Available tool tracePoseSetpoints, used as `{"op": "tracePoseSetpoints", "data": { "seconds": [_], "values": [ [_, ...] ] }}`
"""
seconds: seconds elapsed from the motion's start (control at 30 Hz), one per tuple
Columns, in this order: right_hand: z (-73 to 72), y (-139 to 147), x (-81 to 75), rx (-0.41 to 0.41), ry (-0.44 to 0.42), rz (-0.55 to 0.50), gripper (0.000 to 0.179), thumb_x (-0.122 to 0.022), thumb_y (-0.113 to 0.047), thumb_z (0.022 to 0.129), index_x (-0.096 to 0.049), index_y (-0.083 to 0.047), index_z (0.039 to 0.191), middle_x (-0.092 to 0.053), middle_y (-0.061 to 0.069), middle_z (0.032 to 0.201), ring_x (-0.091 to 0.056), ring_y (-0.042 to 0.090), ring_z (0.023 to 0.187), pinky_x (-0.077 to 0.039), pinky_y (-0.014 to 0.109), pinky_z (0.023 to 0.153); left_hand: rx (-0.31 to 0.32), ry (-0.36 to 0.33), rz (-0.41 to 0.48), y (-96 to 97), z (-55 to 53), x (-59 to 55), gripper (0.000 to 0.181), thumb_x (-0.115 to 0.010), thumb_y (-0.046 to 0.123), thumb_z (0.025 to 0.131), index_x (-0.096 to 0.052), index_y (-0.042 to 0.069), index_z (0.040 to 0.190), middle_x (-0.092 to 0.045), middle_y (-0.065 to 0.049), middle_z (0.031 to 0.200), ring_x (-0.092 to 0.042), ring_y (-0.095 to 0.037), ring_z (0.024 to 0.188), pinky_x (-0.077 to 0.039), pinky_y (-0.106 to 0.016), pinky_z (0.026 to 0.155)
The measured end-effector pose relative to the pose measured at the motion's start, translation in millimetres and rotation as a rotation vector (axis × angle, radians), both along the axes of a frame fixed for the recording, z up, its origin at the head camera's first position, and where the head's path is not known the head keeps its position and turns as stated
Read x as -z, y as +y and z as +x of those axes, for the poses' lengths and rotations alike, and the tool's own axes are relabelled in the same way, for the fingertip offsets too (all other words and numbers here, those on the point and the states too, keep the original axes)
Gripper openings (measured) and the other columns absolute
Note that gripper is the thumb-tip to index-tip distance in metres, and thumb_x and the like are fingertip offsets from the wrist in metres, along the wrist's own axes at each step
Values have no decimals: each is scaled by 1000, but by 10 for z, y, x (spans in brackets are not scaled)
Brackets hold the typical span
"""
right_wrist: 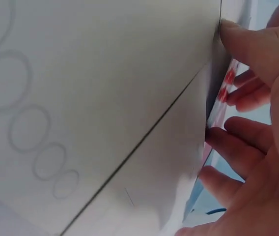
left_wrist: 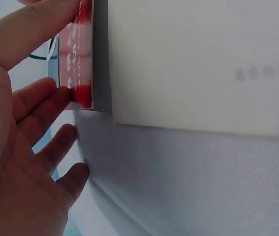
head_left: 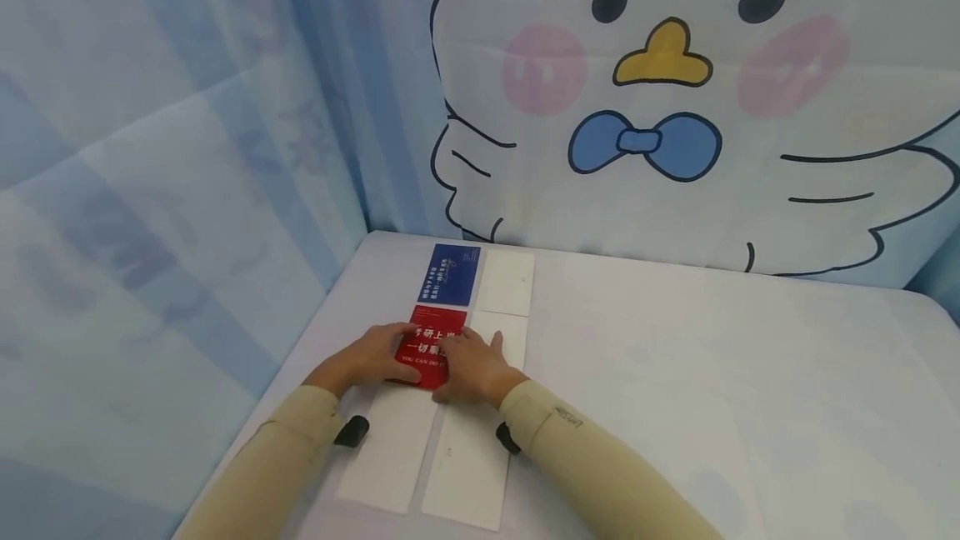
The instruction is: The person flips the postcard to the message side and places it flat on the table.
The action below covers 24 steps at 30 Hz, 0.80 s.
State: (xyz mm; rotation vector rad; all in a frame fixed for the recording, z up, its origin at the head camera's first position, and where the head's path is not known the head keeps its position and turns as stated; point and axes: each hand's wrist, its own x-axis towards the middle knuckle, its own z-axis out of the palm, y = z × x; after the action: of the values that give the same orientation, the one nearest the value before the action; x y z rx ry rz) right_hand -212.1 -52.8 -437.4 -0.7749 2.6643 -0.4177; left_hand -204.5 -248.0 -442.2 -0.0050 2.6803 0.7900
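A red card [head_left: 442, 320] with white lettering lies on the white table, between my two hands. My left hand [head_left: 372, 354] is spread along its left side, thumb at the near edge and fingers farther up. From the right, my right hand [head_left: 476, 367] reaches over the card's right part, fingertips on its face and thumb near its lower right corner. In the left wrist view the left fingers are loosely bent beside the red card [left_wrist: 83, 94]. The right wrist view shows my right thumb at the edge of a white card [right_wrist: 129, 59].
Just beyond the red card lies a blue card [head_left: 448, 275]. White cards line the right column, one at the far end [head_left: 506, 282]; another white card [head_left: 386, 452] lies nearer, below my left hand. A blue curtain [head_left: 187, 190] borders the table's left side.
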Motion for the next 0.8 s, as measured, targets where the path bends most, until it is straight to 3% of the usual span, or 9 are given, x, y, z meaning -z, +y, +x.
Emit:
{"op": "tracePoseSetpoints", "data": {
  "seconds": [0.3,0.43,0.57,0.8],
  "values": [
    [-19,10,-16,-15,16,-21,55,-65,-43,90,-59,-13,137,-61,6,134,-47,28,131,-19,69,112,5,-22,39,-43,61,-19,95,-90,34,69,-44,15,150,-48,-11,148,-45,-34,132,-46,-59,100],
    [-32,-9,-3,-17,35,-38,44,-55,-34,94,-61,-8,130,-62,9,134,-49,30,131,-17,69,113,5,-19,53,-48,59,-25,80,-79,31,80,-46,10,149,-47,-14,149,-44,-38,133,-43,-61,102],
    [-48,-11,16,-1,49,-41,41,-56,-28,95,-60,-6,128,-63,12,130,-51,31,129,-18,69,112,6,5,66,-53,31,-9,63,-66,25,88,-50,6,146,-49,-16,147,-44,-38,133,-39,-61,106],
    [-63,4,14,70,45,-95,29,-60,-20,96,-61,-7,121,-66,13,119,-54,32,123,-16,73,110,-59,50,67,-88,9,45,45,-67,19,91,-61,9,134,-57,-13,139,-46,-37,131,-40,-59,106]
  ]
}}
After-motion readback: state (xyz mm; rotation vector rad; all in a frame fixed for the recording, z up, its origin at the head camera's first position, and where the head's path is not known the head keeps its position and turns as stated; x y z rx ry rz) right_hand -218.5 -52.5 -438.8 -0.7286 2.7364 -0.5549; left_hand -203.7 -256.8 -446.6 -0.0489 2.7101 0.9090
